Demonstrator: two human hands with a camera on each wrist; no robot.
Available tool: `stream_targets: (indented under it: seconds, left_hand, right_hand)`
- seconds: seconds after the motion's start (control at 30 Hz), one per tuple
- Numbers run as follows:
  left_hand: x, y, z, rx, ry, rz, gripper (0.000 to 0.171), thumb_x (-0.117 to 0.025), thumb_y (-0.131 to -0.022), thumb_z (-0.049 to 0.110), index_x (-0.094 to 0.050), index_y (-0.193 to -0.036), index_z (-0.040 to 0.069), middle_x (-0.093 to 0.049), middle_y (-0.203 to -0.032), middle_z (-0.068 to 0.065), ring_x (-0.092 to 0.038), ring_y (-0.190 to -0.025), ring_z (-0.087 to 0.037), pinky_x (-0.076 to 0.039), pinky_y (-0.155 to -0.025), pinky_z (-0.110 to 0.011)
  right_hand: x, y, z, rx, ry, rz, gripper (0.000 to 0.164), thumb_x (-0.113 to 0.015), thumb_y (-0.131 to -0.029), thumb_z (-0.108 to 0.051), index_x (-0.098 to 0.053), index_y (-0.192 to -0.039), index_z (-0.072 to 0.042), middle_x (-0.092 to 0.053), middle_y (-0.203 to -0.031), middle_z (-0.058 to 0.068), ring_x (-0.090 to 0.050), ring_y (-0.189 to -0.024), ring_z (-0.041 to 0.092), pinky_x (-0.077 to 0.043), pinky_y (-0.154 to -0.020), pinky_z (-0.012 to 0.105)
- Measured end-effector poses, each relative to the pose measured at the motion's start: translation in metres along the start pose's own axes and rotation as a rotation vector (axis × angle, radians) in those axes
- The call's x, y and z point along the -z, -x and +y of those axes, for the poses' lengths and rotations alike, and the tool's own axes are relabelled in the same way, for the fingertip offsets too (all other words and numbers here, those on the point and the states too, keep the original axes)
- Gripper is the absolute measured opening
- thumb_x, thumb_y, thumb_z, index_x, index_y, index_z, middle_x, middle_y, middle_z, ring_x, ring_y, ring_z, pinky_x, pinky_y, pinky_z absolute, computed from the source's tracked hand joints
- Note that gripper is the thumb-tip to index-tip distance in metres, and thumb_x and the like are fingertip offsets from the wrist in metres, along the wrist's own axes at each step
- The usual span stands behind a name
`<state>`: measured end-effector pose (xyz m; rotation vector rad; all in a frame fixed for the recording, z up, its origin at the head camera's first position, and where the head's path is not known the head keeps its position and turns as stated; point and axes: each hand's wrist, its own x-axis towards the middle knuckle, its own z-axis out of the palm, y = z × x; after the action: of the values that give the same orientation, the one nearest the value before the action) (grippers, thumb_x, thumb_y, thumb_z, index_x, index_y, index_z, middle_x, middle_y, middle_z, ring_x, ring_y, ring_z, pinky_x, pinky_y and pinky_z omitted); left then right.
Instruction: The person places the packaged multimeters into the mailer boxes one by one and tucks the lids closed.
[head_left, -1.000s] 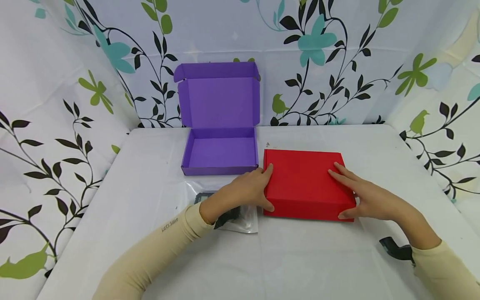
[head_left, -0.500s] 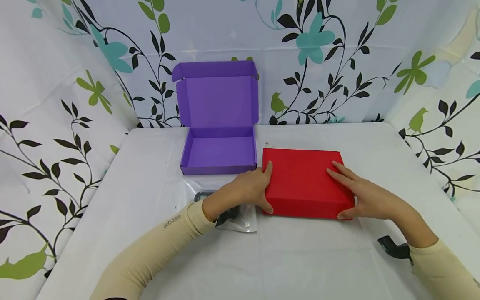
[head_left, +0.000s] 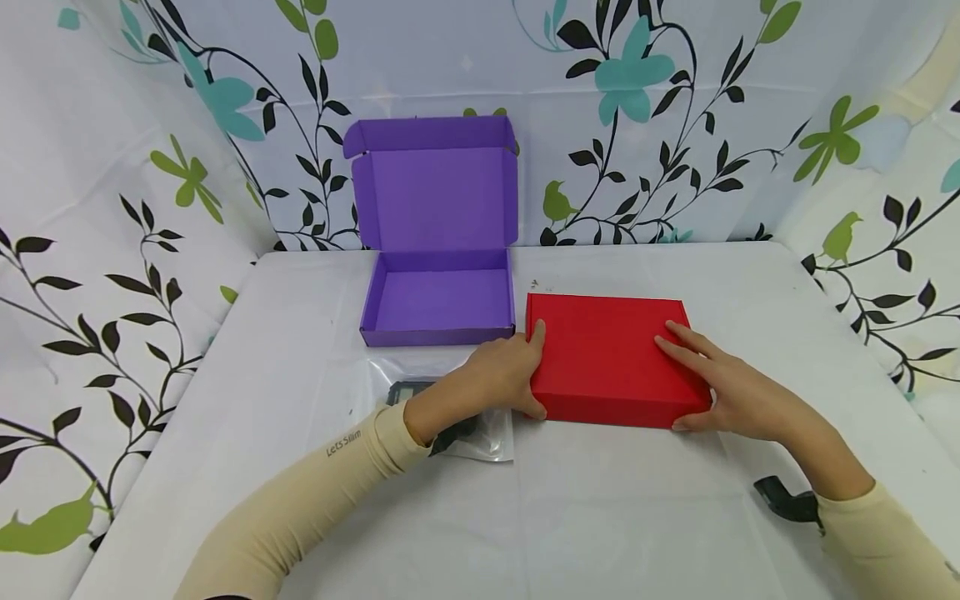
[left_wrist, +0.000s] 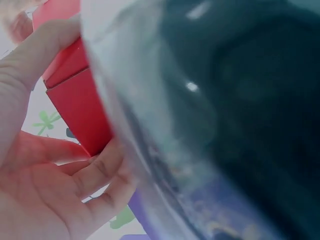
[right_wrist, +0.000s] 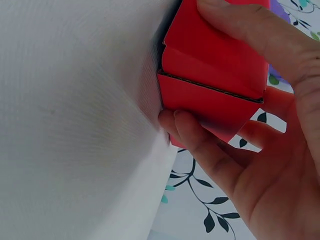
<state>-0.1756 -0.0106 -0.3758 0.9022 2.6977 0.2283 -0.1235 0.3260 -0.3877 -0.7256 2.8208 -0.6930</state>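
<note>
The fingers (head_left: 684,357) of two hands are on one red box (head_left: 607,358), one hand at each end. The left hand (head_left: 501,377) is parted as wide as the box's left end, its thumb toward the near corner and its fingers bent around the side. The right hand (head_left: 738,398) grips the opposite end in the same way, one thumb low at the front corner and two fingertips on the top. The red box lies flat on the one white table (head_left: 600,525), its lid down, to the right of one purple box (head_left: 442,304) and a little nearer the person. That purple box has its single lid raised, and its tray shows a bare floor. In front of it lies one clear plastic bag (head_left: 495,442), partly hidden by the left forearm; something dark is inside, but how many pieces cannot be told. One dark curved piece (head_left: 783,500) shows by the right wrist. Two beige sleeves cover the forearms, and three green birds are printed on the surrounding cloth (head_left: 465,50)
</note>
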Motion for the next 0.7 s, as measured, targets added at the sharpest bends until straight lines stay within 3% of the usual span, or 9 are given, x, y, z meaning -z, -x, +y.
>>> stream_targets:
  seconds: [0.4, 0.7]
  left_hand:
    - [-0.0024, -0.001, -0.0022, -0.029, 0.006, 0.047, 0.118, -0.091, -0.077, 0.039, -0.023, -0.162, -0.005, -0.061, -0.101, -0.008, -0.06, -0.082, -0.018, -0.052, -0.066, -0.027]
    - [-0.0053, -0.0011, -0.0001, -0.034, 0.007, 0.071, 0.114, -0.091, -0.079, 0.036, -0.024, -0.16, -0.008, -0.061, -0.096, -0.009, -0.061, -0.08, -0.019, -0.052, -0.068, -0.026]
  right_hand:
    - [-0.0003, -0.0023, 0.0001, 0.044, 0.054, 0.037, 0.109, -0.098, -0.072, -0.026, -0.037, -0.16, -0.004, -0.025, -0.164, 0.023, -0.034, -0.139, 0.056, -0.058, -0.085, 0.058]
    - [-0.0008, -0.0042, -0.0003, 0.015, 0.064, 0.016, 0.105, -0.097, -0.074, -0.025, -0.039, -0.159, -0.002, -0.025, -0.164, 0.024, -0.031, -0.141, 0.055, -0.056, -0.089, 0.058]
